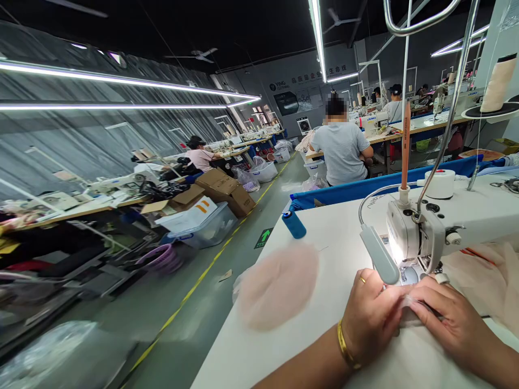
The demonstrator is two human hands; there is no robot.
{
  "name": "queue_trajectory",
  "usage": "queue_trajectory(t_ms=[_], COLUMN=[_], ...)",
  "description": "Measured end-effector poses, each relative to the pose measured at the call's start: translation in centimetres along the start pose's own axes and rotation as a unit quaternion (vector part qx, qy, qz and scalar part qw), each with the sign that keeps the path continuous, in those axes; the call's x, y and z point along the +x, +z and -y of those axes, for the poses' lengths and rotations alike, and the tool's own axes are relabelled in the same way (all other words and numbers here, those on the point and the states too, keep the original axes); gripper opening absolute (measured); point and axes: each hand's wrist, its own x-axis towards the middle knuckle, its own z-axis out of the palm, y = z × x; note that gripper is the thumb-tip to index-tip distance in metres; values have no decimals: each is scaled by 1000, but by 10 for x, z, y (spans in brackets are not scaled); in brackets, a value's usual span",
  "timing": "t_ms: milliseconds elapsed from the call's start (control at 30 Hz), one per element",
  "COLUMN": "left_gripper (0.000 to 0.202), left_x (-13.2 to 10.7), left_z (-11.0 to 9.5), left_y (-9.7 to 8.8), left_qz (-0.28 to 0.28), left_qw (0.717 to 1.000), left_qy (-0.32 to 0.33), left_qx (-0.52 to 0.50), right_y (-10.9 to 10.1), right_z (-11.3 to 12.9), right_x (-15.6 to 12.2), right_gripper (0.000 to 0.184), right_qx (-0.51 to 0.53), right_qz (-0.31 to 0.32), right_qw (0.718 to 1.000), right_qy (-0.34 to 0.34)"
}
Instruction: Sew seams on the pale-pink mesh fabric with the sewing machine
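Just in front of the needle area of a white sewing machine (458,216), both my hands meet over a piece of thin, sheer fabric (406,302). My left hand (368,319), with a ring and a gold bangle, pinches the fabric between thumb and fingers. Close against it, my right hand (448,319) grips the same fabric from the other side. The grey lamp head (379,256) lights the spot beside the presser foot, which is partly hidden by my fingers. More pale peach fabric (486,275) lies under the machine arm on the right.
A round piece of sheer peach fabric (279,286) lies on the white table (324,335), near a blue thread spool (294,224). White thread (440,183) stands on the machine. Ahead sits a person in grey (340,151). Boxes (227,189) line the aisle at left.
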Motion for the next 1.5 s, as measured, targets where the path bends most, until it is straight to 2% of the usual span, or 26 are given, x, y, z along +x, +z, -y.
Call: queue_trajectory(t_ms=[267,367,500,767,900,1200,1500], left_gripper=[27,25,25,24,20,19,22], left_x=[3,3,2,-2,-3,-2,1], left_z=[-1,-1,0,3,2,1,0], left_y=[0,1,3,5,5,3,3], left_qz=[-15,-18,-27,2,-12,-19,-27], left_qw=[1000,1000,999,1000,1000,1000,1000], left_qy=[7,8,13,14,16,15,16], left_qx=[19,22,23,3,3,-2,-3], right_y=[5,3,2,3,1,-1,-1], right_z=[-4,-3,-1,0,1,3,2], right_x=[-6,-7,-8,-7,-5,-6,-7], right_gripper=[29,27,17,22,16,16,20], right_qx=[3,2,-7,-3,2,5,-8], right_qz=[27,32,5,-29,-27,2,-8], right_qw=[999,999,997,999,998,996,996], right_qy=[29,37,76,26,54,90,89])
